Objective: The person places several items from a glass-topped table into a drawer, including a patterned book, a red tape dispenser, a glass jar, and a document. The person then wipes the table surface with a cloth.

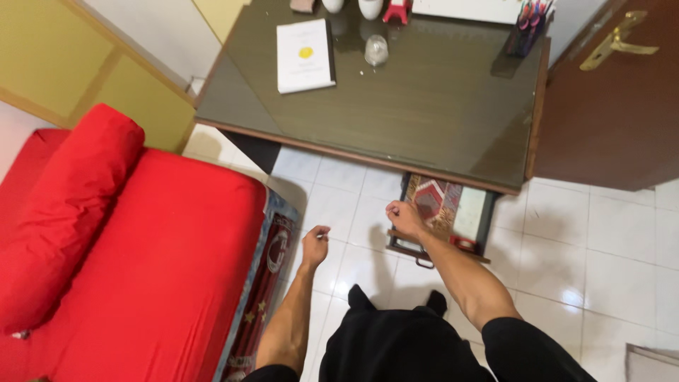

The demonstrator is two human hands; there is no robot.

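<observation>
My right hand (404,218) rests on the front left edge of an open drawer (486,219) under the desk, fingers curled over a folded patterned cloth (433,201) inside it; whether it grips the cloth I cannot tell. My left hand (315,244) hangs free over the white floor tiles, fingers loosely curled and holding nothing. It is close to the patterned edge (272,247) of the red mattress.
A dark glass-topped desk (424,113) carries a white booklet (305,55), a small glass dome (376,50) and a pen holder (527,28). A red mattress (155,262) with a red bolster (67,205) lies left. A brown door (615,106) stands right.
</observation>
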